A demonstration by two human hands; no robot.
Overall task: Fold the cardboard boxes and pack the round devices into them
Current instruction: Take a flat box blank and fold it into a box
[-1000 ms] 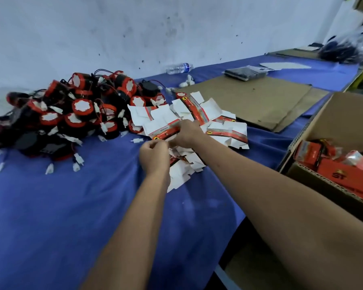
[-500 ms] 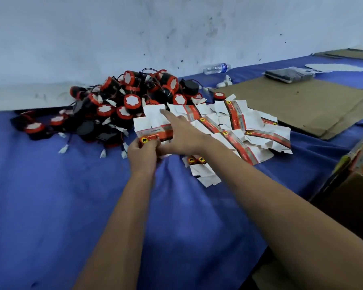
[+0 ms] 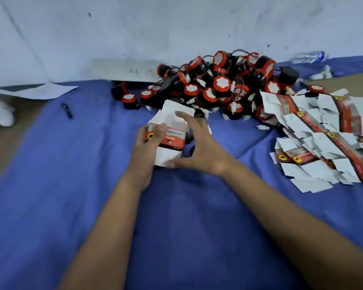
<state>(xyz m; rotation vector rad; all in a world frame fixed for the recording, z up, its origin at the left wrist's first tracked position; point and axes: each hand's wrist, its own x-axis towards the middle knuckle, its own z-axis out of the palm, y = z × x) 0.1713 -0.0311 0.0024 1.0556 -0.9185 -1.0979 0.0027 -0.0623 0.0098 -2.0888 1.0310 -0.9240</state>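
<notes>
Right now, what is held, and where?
The left hand grips one flat box at its printed left edge; the right hand spreads open against it.

On the table (image 3: 50, 195), the round devices (image 3: 218, 88) are heaped behind, flat boxes (image 3: 323, 139) to their right.

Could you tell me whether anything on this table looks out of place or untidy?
A plastic bottle lies on its side by the wall. The round devices sit in a tangled heap, and the flat boxes are scattered loosely.
</notes>
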